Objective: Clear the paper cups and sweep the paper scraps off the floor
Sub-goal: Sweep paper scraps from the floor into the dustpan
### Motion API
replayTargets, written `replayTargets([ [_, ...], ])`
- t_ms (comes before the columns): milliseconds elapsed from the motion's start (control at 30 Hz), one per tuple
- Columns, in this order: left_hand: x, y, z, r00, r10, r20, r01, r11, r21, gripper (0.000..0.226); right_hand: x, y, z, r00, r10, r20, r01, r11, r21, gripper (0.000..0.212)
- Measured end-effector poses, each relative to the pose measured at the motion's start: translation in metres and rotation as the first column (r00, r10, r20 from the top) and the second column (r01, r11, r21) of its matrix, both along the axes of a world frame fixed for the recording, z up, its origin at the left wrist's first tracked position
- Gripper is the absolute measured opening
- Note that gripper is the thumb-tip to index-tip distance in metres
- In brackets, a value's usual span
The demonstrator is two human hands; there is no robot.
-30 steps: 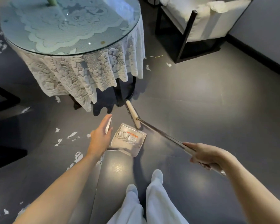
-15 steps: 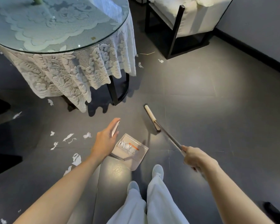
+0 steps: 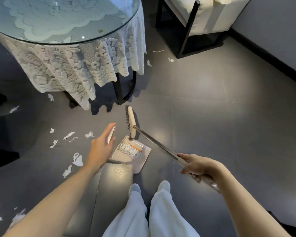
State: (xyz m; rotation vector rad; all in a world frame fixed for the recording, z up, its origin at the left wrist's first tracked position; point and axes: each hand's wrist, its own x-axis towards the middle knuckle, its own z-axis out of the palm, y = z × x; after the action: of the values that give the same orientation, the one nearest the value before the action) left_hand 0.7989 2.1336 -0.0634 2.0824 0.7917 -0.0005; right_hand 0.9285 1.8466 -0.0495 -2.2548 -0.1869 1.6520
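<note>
Dustpan [image 3: 142, 160] carries an orange-striped label [image 3: 135, 149], writing illegible.

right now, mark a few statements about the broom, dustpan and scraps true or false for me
1. The right hand grips the broom by its handle. True.
2. The dustpan is empty. False: white bits lie in it.
3. Paper scraps lie on the floor left of the dustpan. True.
4. The broom head is under the chair. False: it is at the dustpan's far corner.
5. The left hand hangs free. False: it holds the dustpan's handle.
</note>
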Motion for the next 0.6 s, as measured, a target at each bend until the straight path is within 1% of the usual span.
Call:
replayTargets([
  [167,-0.047,-0.012,0.010,0.994,0.106,-0.015,-0.105,0.993,0.052,0.048,0.010,0.009,0.012,0.998,0.023,0.059,-0.027,0.997,0.068,0.072],
  [233,-0.073,-0.020,0.009,0.985,0.172,-0.010,-0.172,0.984,0.040,0.046,0.013,0.018,0.011,0.991,0.084,0.101,-0.091,0.994,0.066,0.072],
  [300,-0.103,-0.029,0.008,0.968,0.249,0.007,-0.249,0.968,0.042,0.043,0.013,0.028,0.007,0.971,0.182,0.152,-0.192,0.980,0.052,0.071],
  [367,-0.132,-0.036,0.008,0.951,0.309,0.017,-0.310,0.948,0.069,0.043,0.011,0.041,0.001,0.942,0.251,0.222,-0.266,0.963,0.037,0.066],
  [433,-0.160,-0.041,0.008,0.922,0.386,0.023,-0.386,0.917,0.096,0.046,0.004,0.059,-0.006,0.889,0.350,0.296,-0.365,0.931,-0.005,0.058],
  [533,-0.200,-0.047,0.011,0.849,0.528,0.016,-0.527,0.845,0.089,0.048,-0.015,0.088,-0.019,0.821,0.460,0.337,-0.463,0.883,-0.076,0.054],
  [600,-0.225,-0.047,0.013,0.799,0.601,0.010,-0.598,0.793,0.118,0.048,-0.029,0.106,-0.027,0.783,0.506,0.362,-0.492,0.860,-0.138,0.054],
])
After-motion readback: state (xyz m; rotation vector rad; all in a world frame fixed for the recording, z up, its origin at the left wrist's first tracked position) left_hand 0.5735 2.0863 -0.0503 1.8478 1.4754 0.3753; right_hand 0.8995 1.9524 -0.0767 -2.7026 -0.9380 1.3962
